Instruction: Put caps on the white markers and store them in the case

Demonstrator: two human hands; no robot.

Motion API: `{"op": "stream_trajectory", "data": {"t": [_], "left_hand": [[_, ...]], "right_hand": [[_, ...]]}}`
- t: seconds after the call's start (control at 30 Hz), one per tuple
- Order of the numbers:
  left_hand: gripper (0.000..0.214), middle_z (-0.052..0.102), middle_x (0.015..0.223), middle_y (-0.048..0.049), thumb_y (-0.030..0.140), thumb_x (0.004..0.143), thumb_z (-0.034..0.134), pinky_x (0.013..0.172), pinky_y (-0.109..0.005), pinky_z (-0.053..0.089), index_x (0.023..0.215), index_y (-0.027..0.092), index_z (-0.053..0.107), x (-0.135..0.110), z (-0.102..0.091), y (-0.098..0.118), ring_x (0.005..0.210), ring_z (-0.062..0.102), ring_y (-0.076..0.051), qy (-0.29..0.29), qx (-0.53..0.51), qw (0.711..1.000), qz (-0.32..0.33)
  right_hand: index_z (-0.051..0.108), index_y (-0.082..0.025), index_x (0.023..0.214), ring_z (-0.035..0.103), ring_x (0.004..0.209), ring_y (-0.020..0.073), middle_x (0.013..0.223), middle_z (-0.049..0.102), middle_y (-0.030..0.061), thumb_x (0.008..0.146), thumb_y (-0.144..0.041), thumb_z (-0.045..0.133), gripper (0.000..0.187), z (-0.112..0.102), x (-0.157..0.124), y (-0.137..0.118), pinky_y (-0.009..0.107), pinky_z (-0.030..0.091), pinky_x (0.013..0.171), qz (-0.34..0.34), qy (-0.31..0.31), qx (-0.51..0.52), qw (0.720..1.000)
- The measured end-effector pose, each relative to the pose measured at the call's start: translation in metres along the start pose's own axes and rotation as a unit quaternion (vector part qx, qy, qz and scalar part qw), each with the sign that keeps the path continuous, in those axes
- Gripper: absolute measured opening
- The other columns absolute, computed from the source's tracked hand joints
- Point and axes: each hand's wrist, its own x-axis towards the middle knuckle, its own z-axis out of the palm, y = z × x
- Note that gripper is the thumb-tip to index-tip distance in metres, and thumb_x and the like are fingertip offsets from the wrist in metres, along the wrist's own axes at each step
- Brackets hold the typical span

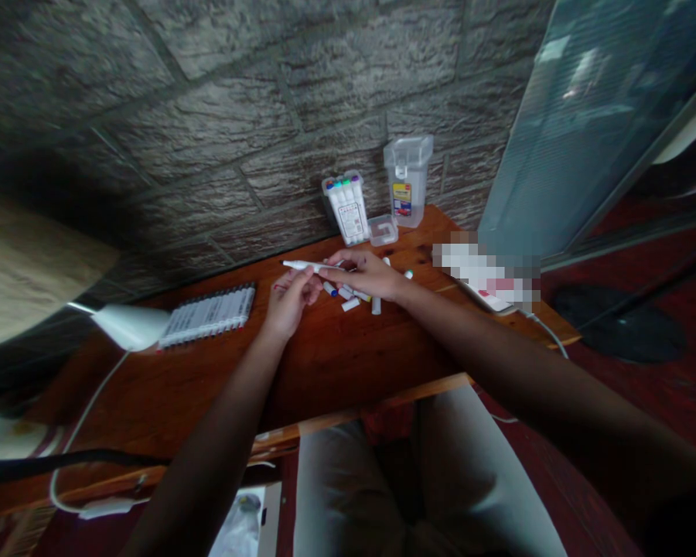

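Observation:
Above the wooden table, both of my hands hold one white marker pen (301, 265), its tip end pointing left. My left hand (293, 298) pinches it from below, near the middle. Around its right part close the fingers of my right hand (366, 275), which hide that end. A reddish mark shows on a left finger. Just under and beside my right hand lie several loose marker caps (351, 304), white with coloured ends such as blue and yellow. The finer details of the pen tip are too small to tell.
A clear case of white markers (348, 209) leans at the wall, its lid (383, 230) open beside it. Behind stands a clear plastic box (411, 182). Left is a row of markers (209, 316) by a white lamp base (131, 326). A blurred-out device (487, 278) lies right.

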Motion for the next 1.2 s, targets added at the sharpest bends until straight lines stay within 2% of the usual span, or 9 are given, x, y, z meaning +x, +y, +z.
{"op": "stream_trajectory", "data": {"t": [0.27, 0.53, 0.7, 0.77, 0.97, 1.2], "left_hand": [[0.030, 0.063, 0.059, 0.0011, 0.042, 0.071, 0.081, 0.041, -0.020, 0.030, 0.074, 0.015, 0.068, 0.001, -0.002, 0.000, 0.045, 0.046, -0.006, -0.008, 0.012, 1.000, -0.008], [0.032, 0.064, 0.062, 0.0002, 0.045, 0.073, 0.080, 0.043, -0.020, 0.031, 0.081, 0.015, 0.071, 0.000, -0.005, -0.003, 0.047, 0.048, -0.007, -0.029, 0.039, 0.999, 0.005], [0.037, 0.063, 0.058, -0.0004, 0.050, 0.078, 0.077, 0.044, -0.021, 0.034, 0.070, 0.016, 0.066, -0.001, -0.009, -0.005, 0.047, 0.049, -0.008, -0.056, 0.074, 0.996, 0.016], [0.038, 0.063, 0.057, -0.0006, 0.052, 0.080, 0.075, 0.044, -0.021, 0.035, 0.072, 0.016, 0.067, -0.001, -0.010, -0.006, 0.048, 0.049, -0.008, -0.068, 0.090, 0.993, 0.021], [0.041, 0.065, 0.060, -0.0015, 0.055, 0.083, 0.072, 0.044, -0.021, 0.034, 0.077, 0.015, 0.069, -0.001, -0.011, -0.008, 0.047, 0.048, -0.008, -0.063, 0.123, 0.990, 0.033], [0.046, 0.064, 0.058, -0.0015, 0.059, 0.086, 0.066, 0.044, -0.021, 0.034, 0.073, 0.015, 0.067, -0.001, -0.008, -0.008, 0.045, 0.048, -0.007, -0.046, 0.145, 0.987, 0.049]], "right_hand": [[0.064, -0.016, 0.086, 0.049, 0.053, 0.0067, 0.063, 0.057, -0.0041, 0.091, -0.042, 0.063, 0.027, 0.001, -0.003, -0.001, 0.019, 0.037, 0.047, -0.001, -0.033, -0.053, 0.998], [0.061, -0.016, 0.078, 0.049, 0.055, 0.0079, 0.064, 0.058, -0.0026, 0.092, -0.054, 0.058, 0.040, 0.000, -0.001, -0.001, 0.021, 0.038, 0.052, -0.032, -0.030, -0.087, 0.995], [0.058, -0.016, 0.068, 0.048, 0.054, 0.0083, 0.060, 0.056, -0.0016, 0.095, -0.062, 0.047, 0.055, -0.001, -0.002, -0.004, 0.023, 0.036, 0.052, -0.024, -0.019, -0.107, 0.994], [0.058, -0.016, 0.066, 0.047, 0.054, 0.0084, 0.060, 0.055, -0.0015, 0.095, -0.064, 0.045, 0.058, -0.002, -0.003, -0.005, 0.023, 0.035, 0.052, -0.022, -0.017, -0.114, 0.993], [0.065, -0.015, 0.081, 0.045, 0.056, 0.0091, 0.060, 0.051, -0.0035, 0.095, -0.064, 0.044, 0.056, -0.001, -0.003, -0.003, 0.023, 0.034, 0.052, -0.031, -0.031, -0.099, 0.994], [0.063, -0.015, 0.077, 0.044, 0.056, 0.0086, 0.060, 0.050, -0.0039, 0.096, -0.059, 0.047, 0.051, 0.002, -0.001, -0.004, 0.023, 0.035, 0.053, -0.039, -0.007, -0.094, 0.995]]}}
